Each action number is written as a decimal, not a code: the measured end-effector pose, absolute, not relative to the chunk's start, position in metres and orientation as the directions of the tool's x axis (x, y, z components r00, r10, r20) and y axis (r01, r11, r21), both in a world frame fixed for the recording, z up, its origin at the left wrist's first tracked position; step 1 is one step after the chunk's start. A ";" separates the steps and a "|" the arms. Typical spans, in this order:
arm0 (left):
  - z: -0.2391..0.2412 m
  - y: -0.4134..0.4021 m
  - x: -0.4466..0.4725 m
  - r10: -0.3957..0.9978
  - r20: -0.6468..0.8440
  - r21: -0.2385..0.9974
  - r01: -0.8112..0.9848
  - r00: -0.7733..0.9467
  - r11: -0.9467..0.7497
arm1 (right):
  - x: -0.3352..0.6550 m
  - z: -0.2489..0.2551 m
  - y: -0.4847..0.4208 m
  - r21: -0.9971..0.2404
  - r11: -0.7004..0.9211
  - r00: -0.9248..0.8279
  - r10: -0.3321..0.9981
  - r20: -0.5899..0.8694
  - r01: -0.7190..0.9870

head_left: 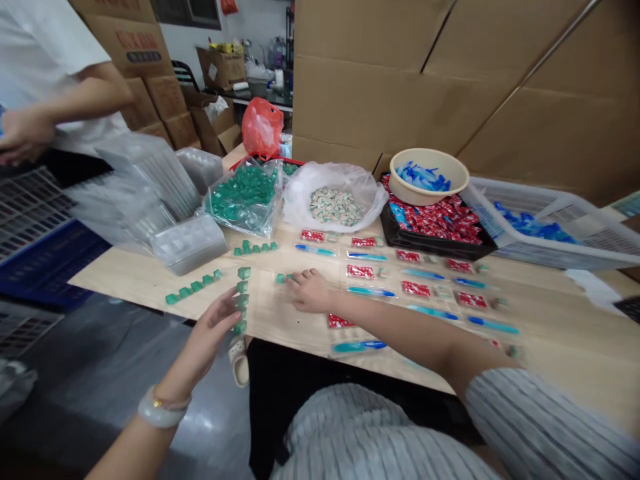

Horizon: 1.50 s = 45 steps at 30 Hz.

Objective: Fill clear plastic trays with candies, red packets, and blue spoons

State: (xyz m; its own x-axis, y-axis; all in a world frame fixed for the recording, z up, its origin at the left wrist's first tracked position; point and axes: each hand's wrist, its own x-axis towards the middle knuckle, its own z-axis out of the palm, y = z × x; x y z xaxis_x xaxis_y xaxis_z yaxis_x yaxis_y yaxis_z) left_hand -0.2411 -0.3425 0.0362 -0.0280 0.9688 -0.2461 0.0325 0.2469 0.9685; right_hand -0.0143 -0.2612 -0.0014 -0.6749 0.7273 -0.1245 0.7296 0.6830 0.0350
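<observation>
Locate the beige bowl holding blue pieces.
In the head view, the beige bowl sits upper right of centre, resting on the black tray of red packets, beside the white basket.

A light wooden table fills the centre and right of the frame in a cluttered storeroom. Tall sheets of brown cardboard stand behind it across the upper right. Stacked cardboard boxes rise at upper left, beside a dark-framed window in a pale wall. A second table loaded with bottles and boxes sits at top centre. The grey floor, lower left, shines with reflected light.
</observation>
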 end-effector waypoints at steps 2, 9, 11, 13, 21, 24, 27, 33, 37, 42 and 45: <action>0.043 -0.342 -0.241 0.945 -0.328 0.944 -0.036 -0.006 0.328 | -0.018 0.000 -0.257 0.101 0.725 -0.711 0.688 -0.142 0.681; 0.062 -0.317 -0.249 0.960 -0.275 0.958 0.065 -0.049 0.278 | 0.001 0.045 -0.258 0.067 0.680 -0.676 0.733 -0.075 0.730; 0.076 -0.287 -0.236 0.988 -0.151 0.964 0.224 0.031 0.140 | 0.040 0.075 -0.250 -0.042 0.604 -0.605 0.796 -0.030 0.796; 0.092 -0.244 -0.210 0.970 -0.066 0.932 0.361 0.233 -0.023 | 0.093 0.103 -0.232 -0.202 0.493 -0.502 0.865 0.007 0.846; 0.088 -0.067 -0.052 0.475 -0.588 0.611 0.744 0.655 -0.270 | 0.236 0.110 -0.132 -0.734 -0.069 -0.423 0.779 -0.462 0.675; 0.065 -0.040 -0.029 0.415 -0.675 0.526 0.792 0.610 -0.308 | 0.226 0.085 -0.105 -0.695 -0.170 -0.482 0.607 -0.632 0.699; 0.047 -0.030 -0.027 0.481 -0.633 0.498 0.795 0.607 -0.347 | 0.214 0.061 -0.086 -0.568 -0.013 -0.404 0.690 -0.601 0.823; 0.022 -0.041 -0.050 0.602 -0.296 0.444 0.665 0.741 -0.601 | 0.211 0.026 -0.108 -0.300 0.295 -0.361 0.912 -0.195 0.907; 0.007 -0.066 -0.063 0.609 -0.066 0.380 0.585 0.790 -0.717 | 0.205 0.009 -0.147 -0.180 0.342 -0.363 0.926 -0.103 0.922; 0.001 -0.079 -0.068 0.601 -0.041 0.307 0.582 0.798 -0.753 | 0.203 0.002 -0.161 -0.056 0.355 -0.359 0.913 -0.193 0.933; 0.005 -0.075 -0.065 0.523 -0.202 0.265 0.560 0.828 -0.785 | 0.206 0.009 -0.150 -0.047 0.460 -0.460 0.869 -0.185 0.887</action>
State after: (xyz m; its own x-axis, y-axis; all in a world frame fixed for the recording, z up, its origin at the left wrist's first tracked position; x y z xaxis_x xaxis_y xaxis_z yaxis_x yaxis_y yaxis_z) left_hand -0.0653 -0.0755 0.0047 0.8282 0.5226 -0.2022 0.5600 -0.7851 0.2647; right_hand 0.2060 -0.1501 0.0085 -0.4598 0.8686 -0.1846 0.8869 0.4595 -0.0468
